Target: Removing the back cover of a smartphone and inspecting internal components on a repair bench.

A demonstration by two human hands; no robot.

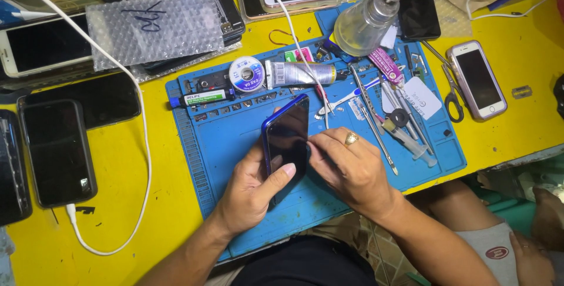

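Note:
A dark phone with a blue frame [286, 133] is held upright over the blue work mat [235, 139]. My left hand [252, 189] grips it from below, with the thumb across the lower screen. My right hand [349, 168], a gold ring on one finger, pinches the phone's right edge with its fingertips. Whether a tool sits between those fingertips is hidden.
Tweezers, a syringe and probes [388, 127] lie on the mat's right; a glue tube [302, 74], solder wick spool [247, 74] and glass bottle [364, 22] at its back. Phones line the yellow table [117, 204], with scissors [449, 92] right. Another person's hand [531, 256] rests lower right.

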